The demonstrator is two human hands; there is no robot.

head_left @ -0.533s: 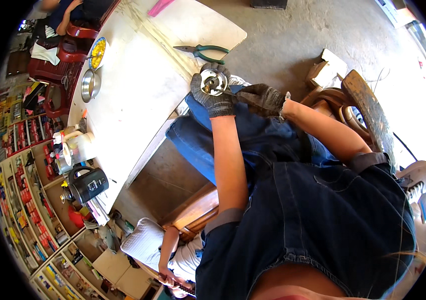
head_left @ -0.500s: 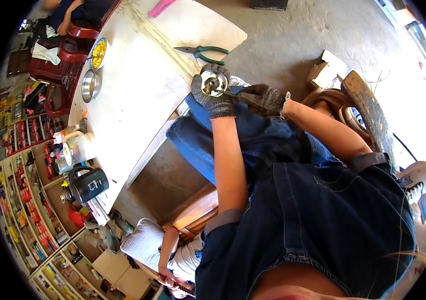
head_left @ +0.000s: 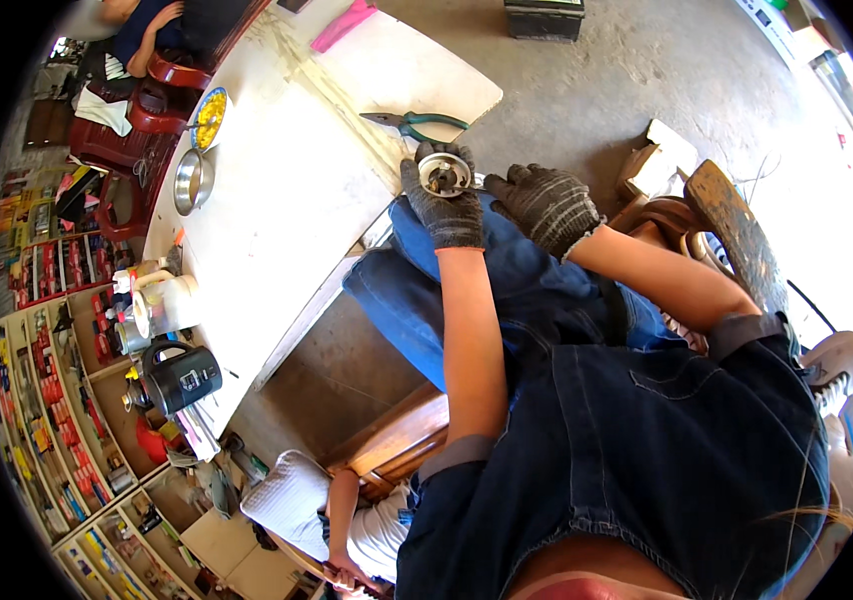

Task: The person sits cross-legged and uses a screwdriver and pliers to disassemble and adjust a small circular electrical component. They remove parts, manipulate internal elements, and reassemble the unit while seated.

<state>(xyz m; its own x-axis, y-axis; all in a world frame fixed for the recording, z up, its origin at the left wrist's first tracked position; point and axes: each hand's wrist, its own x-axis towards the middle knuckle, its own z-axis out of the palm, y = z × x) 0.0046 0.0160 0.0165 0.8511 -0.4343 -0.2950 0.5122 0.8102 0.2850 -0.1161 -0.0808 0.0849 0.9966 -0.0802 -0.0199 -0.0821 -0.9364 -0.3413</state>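
Both my hands wear dark grey knit gloves. In my left hand (head_left: 444, 200), held over my lap by the table corner, sits a round, cup-shaped metal part (head_left: 446, 174) with a pale rim and a darker core; the fingers curl around it from below. My right hand (head_left: 549, 208) is just to the right, back upward, over my blue-trousered thigh. Its fingers reach toward the part without touching it, look somewhat apart and show no object; their undersides are hidden. A pair of pliers (head_left: 417, 122) with green handles lies on the table above my left hand.
The white table (head_left: 277, 190) carries a bowl of yellow food (head_left: 210, 118), a metal bowl (head_left: 193, 182), a clear jug (head_left: 169, 303), a black kettle (head_left: 179, 377) and a pink cloth (head_left: 345, 25). Another person's arm (head_left: 343, 510) is at the lower left. A wooden armrest (head_left: 737, 225) stands at right.
My right hand has drawn back from the metal part, and the thin dark tool at its fingers no longer shows. The part is tilted a little differently in my left hand. The view has shifted slightly.
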